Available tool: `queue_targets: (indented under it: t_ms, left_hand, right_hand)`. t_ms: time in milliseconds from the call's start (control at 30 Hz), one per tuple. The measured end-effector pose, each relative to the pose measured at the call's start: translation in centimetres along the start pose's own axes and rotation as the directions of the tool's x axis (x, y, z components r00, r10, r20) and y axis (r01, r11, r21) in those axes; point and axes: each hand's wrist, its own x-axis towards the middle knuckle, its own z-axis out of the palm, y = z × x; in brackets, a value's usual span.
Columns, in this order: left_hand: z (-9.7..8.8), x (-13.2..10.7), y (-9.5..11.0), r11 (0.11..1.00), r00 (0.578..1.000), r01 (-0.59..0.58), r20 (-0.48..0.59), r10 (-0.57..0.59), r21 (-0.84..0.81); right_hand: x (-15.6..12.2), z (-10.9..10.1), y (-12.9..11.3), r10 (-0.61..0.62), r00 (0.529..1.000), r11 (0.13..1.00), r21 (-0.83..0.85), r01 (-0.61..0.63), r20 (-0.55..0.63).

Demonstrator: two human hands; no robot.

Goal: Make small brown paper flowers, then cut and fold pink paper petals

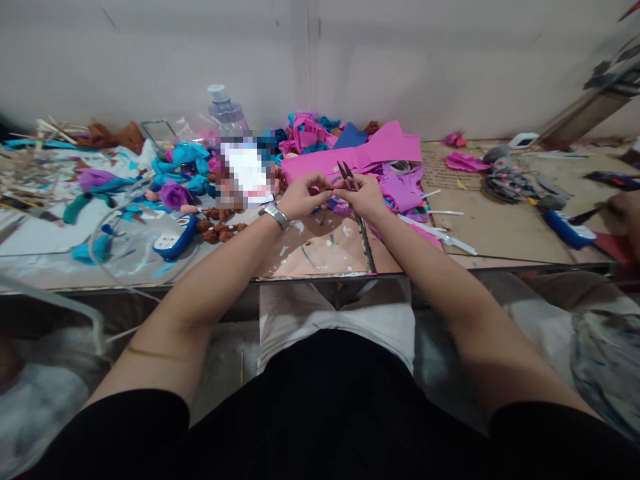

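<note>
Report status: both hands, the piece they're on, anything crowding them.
Left hand and right hand close together, pinching a small brown piece. Scissors also in right hand, blades pointing away. Pink paper close beyond.

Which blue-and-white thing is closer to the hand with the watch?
The left blue-and-white thing, beside the brown clumps. The other blue-and-white thing sits far right, near another person's hand.

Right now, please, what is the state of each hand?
Left hand: closed, pinching a small brown piece.
Right hand: closed, holding dark-bladed scissors, fingertips at the same piece.
</note>
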Motion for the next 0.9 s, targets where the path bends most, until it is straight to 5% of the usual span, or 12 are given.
queue_targets:
  t_ms: [300, 900]
  left_hand:
    - [-0.6, -0.5, 0.6, 0.938, 0.983, -0.179, 0.08, 0.163, 0.296]
    - [-0.3, -0.4, 0.8, 0.779, 0.896, -0.432, 0.117, 0.428, 0.454]
  right_hand:
    - [-0.4, 0.1, -0.1, 0.106, 0.994, 0.992, 0.075, -0.106, 0.004]
    - [-0.4, 0.7, -1.5, 0.31, 0.951, 0.904, 0.315, -0.288, -0.019]
